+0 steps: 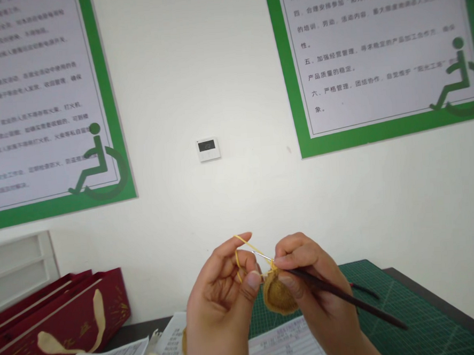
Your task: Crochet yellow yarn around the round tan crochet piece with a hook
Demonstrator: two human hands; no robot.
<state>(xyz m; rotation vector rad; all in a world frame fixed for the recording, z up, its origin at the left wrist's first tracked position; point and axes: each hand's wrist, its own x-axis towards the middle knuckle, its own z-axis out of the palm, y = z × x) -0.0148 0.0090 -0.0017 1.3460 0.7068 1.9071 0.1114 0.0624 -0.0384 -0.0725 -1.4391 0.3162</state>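
Yellow yarn [247, 243] runs over the raised index finger of my left hand [227, 285] and loops round its other fingers. The left thumb and a finger pinch at the edge of a round mustard-coloured crocheted piece [278, 295]. My right hand [317, 274] grips a crochet hook with a long dark handle [361, 305], its fingers closed near the piece's top edge. The hook's thin metal tip points left, beside the yarn strand. The right fingers partly cover the piece.
A green cutting mat [405, 306] lies on the dark table under printed sheets [287, 343]. A dark tool with a red part [366, 290] rests on the mat. Red gift bags [78, 332] stand at left. Behind is a wall with a thermostat [208, 149] and green-framed posters [302, 136].
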